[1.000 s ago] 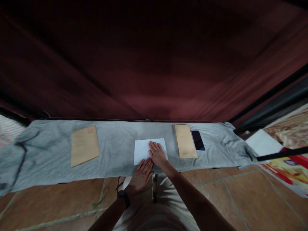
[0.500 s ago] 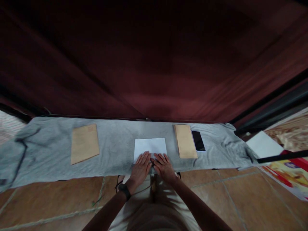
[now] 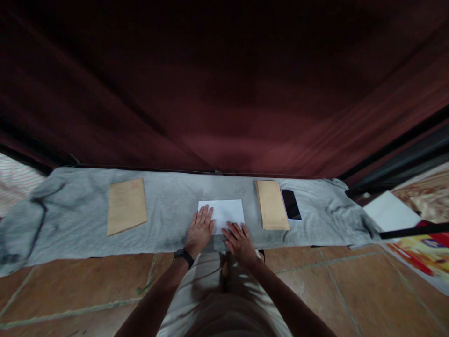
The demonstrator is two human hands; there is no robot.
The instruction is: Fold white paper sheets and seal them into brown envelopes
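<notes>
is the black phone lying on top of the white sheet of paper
No, the black phone lies on the grey cloth beside a tan paper envelope, apart from the white sheet of paper.

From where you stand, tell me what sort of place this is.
Probably a home floor used as a workspace: terracotta floor tiles, a grey cloth spread under white paper and envelopes, and a dark red curtain behind.

white sheet of paper (image 3: 224,213) lies flat on the grey cloth (image 3: 168,210), mid-length.
</notes>
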